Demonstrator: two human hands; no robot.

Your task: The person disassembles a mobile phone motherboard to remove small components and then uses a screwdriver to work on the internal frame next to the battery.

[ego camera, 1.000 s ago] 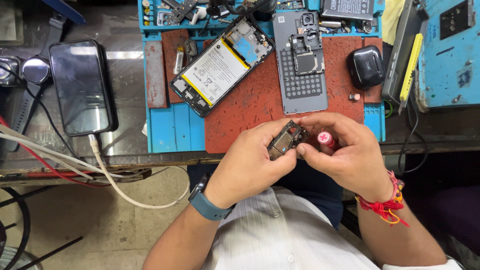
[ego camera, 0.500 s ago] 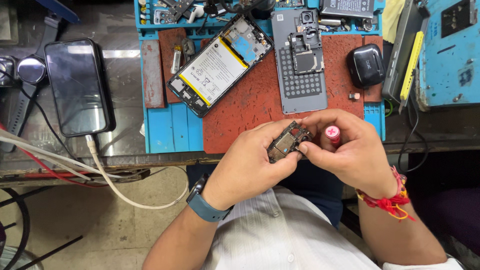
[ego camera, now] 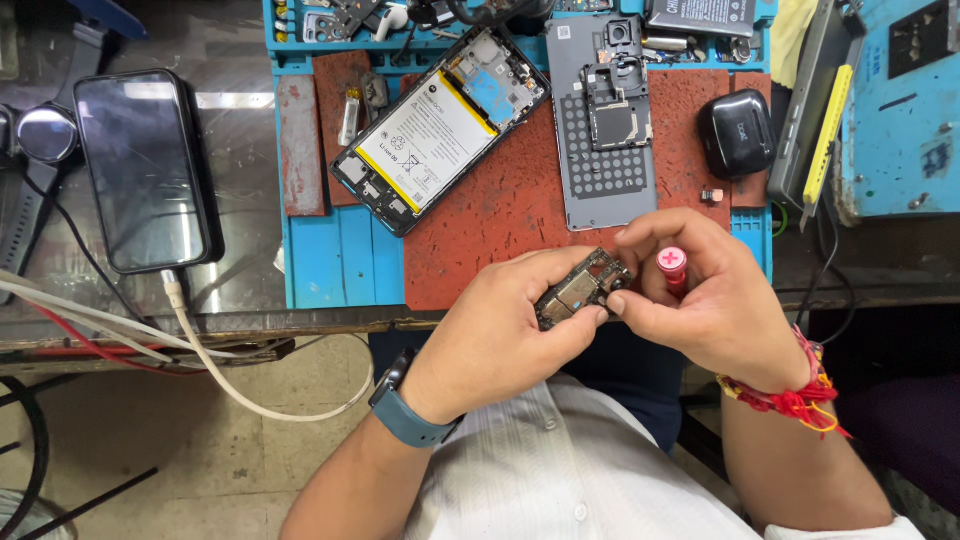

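A small circuit board (ego camera: 582,291) sits just below the middle of the view, over the near edge of the bench, pinched between both hands. The left hand (ego camera: 500,335), at 8 o'clock from the board, has its fingers curled tight around the board's lower end. The right hand (ego camera: 715,305), at 3 o'clock, touches the board's upper end with thumb and fingertip, and its other fingers are closed around a red-capped screwdriver (ego camera: 671,265), cap facing up.

At 12 o'clock from the board lies a red mat (ego camera: 505,215) on a blue tray (ego camera: 335,255). On the mat, a grey phone back cover (ego camera: 605,165) lies at 12 o'clock, an opened phone (ego camera: 440,125) with its battery showing at 11 o'clock, and a black earbud case (ego camera: 737,132) at 1 o'clock. Far off at 10 o'clock, a dark phone (ego camera: 145,170) lies screen up with a white cable (ego camera: 240,385) plugged in. A blue watch (ego camera: 405,410) is on the left wrist, and red threads (ego camera: 795,400) are on the right.
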